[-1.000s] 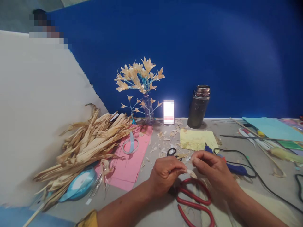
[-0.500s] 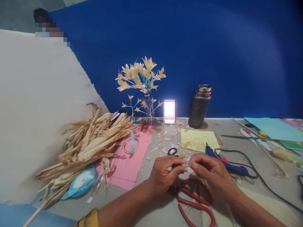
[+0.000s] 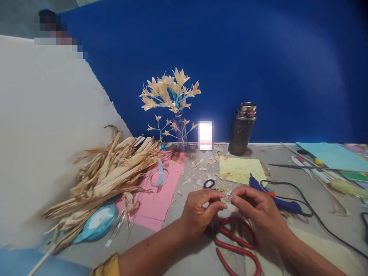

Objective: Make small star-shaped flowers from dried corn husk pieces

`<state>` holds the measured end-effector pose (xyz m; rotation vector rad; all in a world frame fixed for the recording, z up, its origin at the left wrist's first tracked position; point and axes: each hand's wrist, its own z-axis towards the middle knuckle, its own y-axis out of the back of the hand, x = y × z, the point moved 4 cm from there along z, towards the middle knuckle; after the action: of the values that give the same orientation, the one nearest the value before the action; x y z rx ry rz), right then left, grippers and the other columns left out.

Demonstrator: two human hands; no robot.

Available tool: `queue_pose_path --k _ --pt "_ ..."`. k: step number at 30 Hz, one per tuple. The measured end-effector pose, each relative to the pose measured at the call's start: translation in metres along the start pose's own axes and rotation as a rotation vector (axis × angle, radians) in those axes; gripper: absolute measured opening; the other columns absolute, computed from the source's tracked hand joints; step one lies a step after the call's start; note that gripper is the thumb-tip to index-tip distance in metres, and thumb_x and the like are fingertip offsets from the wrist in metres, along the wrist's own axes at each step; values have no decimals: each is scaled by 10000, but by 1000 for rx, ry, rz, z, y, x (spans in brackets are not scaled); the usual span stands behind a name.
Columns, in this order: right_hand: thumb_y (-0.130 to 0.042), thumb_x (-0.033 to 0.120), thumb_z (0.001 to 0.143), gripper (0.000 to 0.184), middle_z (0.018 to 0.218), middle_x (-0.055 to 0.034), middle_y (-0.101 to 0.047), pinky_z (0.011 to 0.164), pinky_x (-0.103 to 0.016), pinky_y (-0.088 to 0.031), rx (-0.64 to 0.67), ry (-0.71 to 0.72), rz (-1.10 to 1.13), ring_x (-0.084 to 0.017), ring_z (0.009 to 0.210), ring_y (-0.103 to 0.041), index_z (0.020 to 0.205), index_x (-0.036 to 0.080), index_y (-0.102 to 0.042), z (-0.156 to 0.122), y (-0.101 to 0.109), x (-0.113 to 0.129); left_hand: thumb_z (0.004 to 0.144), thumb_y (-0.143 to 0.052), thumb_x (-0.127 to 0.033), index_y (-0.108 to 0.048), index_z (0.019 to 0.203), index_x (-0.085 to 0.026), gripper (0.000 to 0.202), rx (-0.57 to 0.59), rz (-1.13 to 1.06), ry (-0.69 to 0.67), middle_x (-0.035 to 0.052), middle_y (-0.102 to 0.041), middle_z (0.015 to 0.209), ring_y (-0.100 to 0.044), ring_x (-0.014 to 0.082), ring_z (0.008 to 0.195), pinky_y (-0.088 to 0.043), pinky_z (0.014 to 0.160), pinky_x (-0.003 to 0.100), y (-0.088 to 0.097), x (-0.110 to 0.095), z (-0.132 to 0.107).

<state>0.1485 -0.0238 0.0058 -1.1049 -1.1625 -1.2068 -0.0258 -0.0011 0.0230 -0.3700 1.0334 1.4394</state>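
Observation:
My left hand point(image 3: 199, 211) and my right hand point(image 3: 254, 209) meet over the table's front middle. Both pinch one small pale husk piece point(image 3: 228, 202) between thumb and fingertips. Red-handled scissors point(image 3: 237, 245) lie flat right under the hands. A blue glue gun point(image 3: 280, 199) with a black cord lies just right of my right hand. Small black scissors point(image 3: 209, 184) rest just beyond my left hand, among husk scraps.
A heap of dried corn husks point(image 3: 106, 174) lies at the left, by a light blue ribbon roll point(image 3: 96, 222), pink paper point(image 3: 159, 193) and a tape ring point(image 3: 159, 177). At the back stand a husk-flower vase point(image 3: 172, 101), a steel flask point(image 3: 242, 128) and yellow paper point(image 3: 240, 169). Coloured sheets and sticks point(image 3: 322, 165) lie right.
My hands have drawn closer together and lifted slightly, so the husk piece now sits pinched between both sets of fingertips. Nothing else on the table has moved.

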Motion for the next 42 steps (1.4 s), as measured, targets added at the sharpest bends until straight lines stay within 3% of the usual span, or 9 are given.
queue_pose_path --k 14,16,19,22,26,31,36,40,42 --pt "-698 469 868 294 721 -25 -670 643 -282 -486 35 17 -89 -181 681 -583 757 199 -723 -1 -1 4 892 -676 -264 -750 824 -190 125 28 -10 -11 48 -754 724 -680 157 664 -521 687 239 -3 1 1" --pt "-703 477 863 304 717 -23 -665 632 -277 -486 32 11 -80 -176 675 -579 756 194 -725 0 -1 4 871 -679 -245 -743 799 -191 110 34 -36 56 42 -742 715 -671 158 674 -518 701 244 -4 2 1" --pt "-709 483 860 311 717 -23 -657 619 -280 -504 54 -21 -17 -170 665 -583 768 186 -723 -1 -3 2 836 -673 -234 -711 768 -182 93 52 -154 271 25 -707 693 -635 140 637 -503 642 228 -8 7 0" --pt "-712 488 860 307 752 -40 -672 623 -311 -546 96 -83 96 -189 687 -621 820 184 -726 -1 -5 -3 828 -681 -315 -661 787 -168 154 68 -381 505 -8 -629 617 -530 92 506 -428 503 190 -14 15 -4" --pt "-740 499 834 315 745 -39 -662 646 -348 -590 102 -121 158 -206 713 -643 841 184 -736 0 -5 -8 751 -767 -452 -620 778 -154 333 44 -594 638 -24 -575 556 -453 63 447 -364 449 175 -20 22 -5" --pt "-758 511 808 331 734 -31 -644 638 -337 -597 84 -116 153 -196 703 -619 797 182 -727 1 -7 -6 716 -800 -449 -653 773 -137 350 5 -570 623 -14 -601 553 -467 61 441 -378 441 179 -17 23 -1" --pt "-694 580 839 391 687 -6 -614 519 -239 -494 -88 -95 137 -138 596 -508 761 197 -714 -2 0 -1 695 -814 -418 -666 746 -136 322 -18 -576 609 -9 -618 543 -468 65 425 -388 412 181 -16 22 1" --pt "-723 567 814 400 684 -31 -625 583 -284 -496 6 -22 66 -176 647 -563 716 180 -697 -1 -2 5 677 -828 -393 -670 715 -136 305 -12 -585 614 -5 -623 536 -463 61 414 -383 400 180 -18 19 1" --pt "-717 552 825 390 677 -23 -610 568 -276 -477 -21 -33 70 -168 640 -552 705 182 -683 -1 -2 7 670 -834 -391 -675 712 -135 304 -6 -587 626 -3 -627 536 -465 61 411 -382 401 180 -18 18 1"
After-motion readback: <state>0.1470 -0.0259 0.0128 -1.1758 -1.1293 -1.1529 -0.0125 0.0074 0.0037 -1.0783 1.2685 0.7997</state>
